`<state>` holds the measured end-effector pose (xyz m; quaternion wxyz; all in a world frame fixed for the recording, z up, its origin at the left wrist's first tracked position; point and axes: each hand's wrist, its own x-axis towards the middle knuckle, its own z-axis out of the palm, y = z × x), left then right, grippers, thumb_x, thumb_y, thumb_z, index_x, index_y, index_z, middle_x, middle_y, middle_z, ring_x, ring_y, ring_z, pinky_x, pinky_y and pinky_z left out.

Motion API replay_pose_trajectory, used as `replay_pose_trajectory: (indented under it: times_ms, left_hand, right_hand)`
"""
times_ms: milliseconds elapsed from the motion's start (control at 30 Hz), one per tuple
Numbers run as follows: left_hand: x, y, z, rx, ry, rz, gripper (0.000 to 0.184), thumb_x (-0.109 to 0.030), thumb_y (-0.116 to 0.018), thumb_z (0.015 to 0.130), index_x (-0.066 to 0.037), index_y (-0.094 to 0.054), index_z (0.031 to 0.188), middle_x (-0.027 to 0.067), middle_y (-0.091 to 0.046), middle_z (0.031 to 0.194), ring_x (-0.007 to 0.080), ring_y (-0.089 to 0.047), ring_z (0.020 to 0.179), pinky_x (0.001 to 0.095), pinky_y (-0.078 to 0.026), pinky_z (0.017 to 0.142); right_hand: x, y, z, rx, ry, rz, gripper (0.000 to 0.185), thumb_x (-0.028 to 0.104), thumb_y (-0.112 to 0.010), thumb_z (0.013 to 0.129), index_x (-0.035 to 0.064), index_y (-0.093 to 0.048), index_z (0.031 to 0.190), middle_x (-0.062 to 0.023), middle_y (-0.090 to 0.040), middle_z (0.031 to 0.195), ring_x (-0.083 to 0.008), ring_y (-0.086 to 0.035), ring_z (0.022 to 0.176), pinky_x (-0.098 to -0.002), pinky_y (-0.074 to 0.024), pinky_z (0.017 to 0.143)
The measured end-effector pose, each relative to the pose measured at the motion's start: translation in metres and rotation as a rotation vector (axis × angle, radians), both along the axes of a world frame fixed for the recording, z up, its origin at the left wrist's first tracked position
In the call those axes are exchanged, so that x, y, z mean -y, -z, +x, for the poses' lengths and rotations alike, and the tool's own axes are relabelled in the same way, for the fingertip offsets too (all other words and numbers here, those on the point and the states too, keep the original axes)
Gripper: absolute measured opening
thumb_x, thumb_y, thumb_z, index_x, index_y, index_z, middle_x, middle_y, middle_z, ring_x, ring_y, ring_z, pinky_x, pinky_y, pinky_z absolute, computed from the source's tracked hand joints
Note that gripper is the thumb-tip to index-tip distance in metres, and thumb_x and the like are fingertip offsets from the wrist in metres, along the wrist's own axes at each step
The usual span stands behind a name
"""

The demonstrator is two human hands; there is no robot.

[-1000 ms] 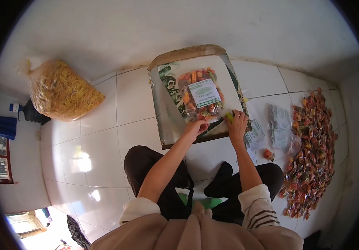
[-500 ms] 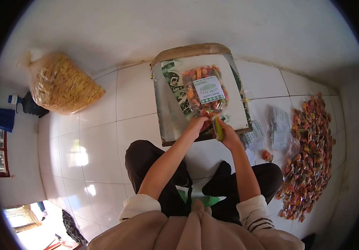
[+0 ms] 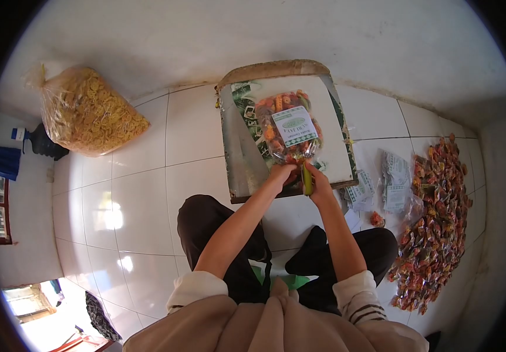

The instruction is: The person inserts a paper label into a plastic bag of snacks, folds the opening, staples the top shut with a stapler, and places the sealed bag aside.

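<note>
A clear plastic bag of orange and red snacks [image 3: 273, 141] lies on a low board-topped stand, a white and green label [image 3: 295, 125] on its upper face. My left hand [image 3: 283, 174] is closed on the gathered near end of this bag. In my right hand [image 3: 320, 183] is a slim yellow-green stapler [image 3: 307, 178], closed in the fingers and held upright against the bag's neck. Fingers partly hide the neck and the stapler's tip.
The low stand [image 3: 338, 170] sits against the wall. To the right are label packs [image 3: 395, 182], a small loose packet [image 3: 377, 219] and a large heap of small snack packets [image 3: 435, 234]. A big bag of yellow snacks [image 3: 91, 111] leans at the far left.
My right hand has turned the stapler slightly and brought it nearer the bag's neck. My left hand keeps its hold, and the view has shifted a little.
</note>
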<state>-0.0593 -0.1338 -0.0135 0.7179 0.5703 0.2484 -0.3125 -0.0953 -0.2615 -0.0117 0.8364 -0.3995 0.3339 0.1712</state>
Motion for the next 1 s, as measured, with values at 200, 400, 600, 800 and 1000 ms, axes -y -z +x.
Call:
replay_pose_trajectory:
  times_ms: [200,400,600,800,1000]
  left_hand:
    - [0.004,-0.013,-0.004,0.002,0.023,-0.041,0.015,-0.012,-0.057,0.078,-0.006,-0.058,0.091,0.0023,-0.059,0.080,0.0095,-0.057,0.066,0.0186,-0.048,0.059]
    - [0.015,-0.013,-0.014,0.056,-0.060,-0.209,0.022,-0.019,-0.060,0.078,-0.009,-0.057,0.097,0.0002,-0.058,0.084,0.0121,-0.056,0.076,0.0253,-0.046,0.070]
    - [0.019,-0.010,-0.013,-0.018,-0.060,-0.165,0.034,-0.025,-0.069,0.072,-0.012,-0.056,0.101,0.0007,-0.058,0.086,0.0115,-0.057,0.069,0.0248,-0.045,0.062]
    - [0.017,-0.013,-0.015,-0.010,-0.021,-0.144,0.034,-0.031,-0.067,0.075,-0.010,-0.057,0.100,-0.0002,-0.058,0.085,0.0107,-0.056,0.079,0.0256,-0.045,0.070]
    - [0.014,0.009,-0.018,0.091,-0.092,-0.230,0.028,-0.022,-0.060,0.080,-0.004,-0.057,0.100,0.0026,-0.059,0.089,0.0130,-0.058,0.075,0.0246,-0.046,0.069]
  right_hand:
    - [-0.012,0.010,0.005,-0.012,0.270,-0.123,0.026,0.013,-0.069,0.070,-0.0010,-0.058,0.088,-0.0057,-0.056,0.074,-0.0166,-0.054,0.060,-0.0274,-0.0426,0.052]
    - [-0.017,-0.006,0.001,-0.008,0.311,-0.173,0.019,0.011,-0.068,0.070,-0.0019,-0.060,0.082,-0.0067,-0.058,0.074,-0.0159,-0.054,0.060,-0.0272,-0.0420,0.052]
    - [-0.017,-0.003,-0.001,-0.012,0.328,-0.164,0.018,0.010,-0.063,0.072,-0.0044,-0.061,0.082,-0.0082,-0.059,0.074,-0.0170,-0.056,0.060,-0.0268,-0.0428,0.054]
    - [-0.017,-0.006,-0.002,0.031,0.321,-0.163,0.019,0.011,-0.064,0.072,-0.0047,-0.061,0.082,-0.0083,-0.060,0.074,-0.0169,-0.056,0.059,-0.0268,-0.0430,0.053]
    - [-0.016,0.000,0.001,0.002,0.310,-0.153,0.019,0.012,-0.067,0.071,-0.0022,-0.061,0.081,-0.0066,-0.059,0.075,-0.0161,-0.055,0.061,-0.0269,-0.0424,0.053]
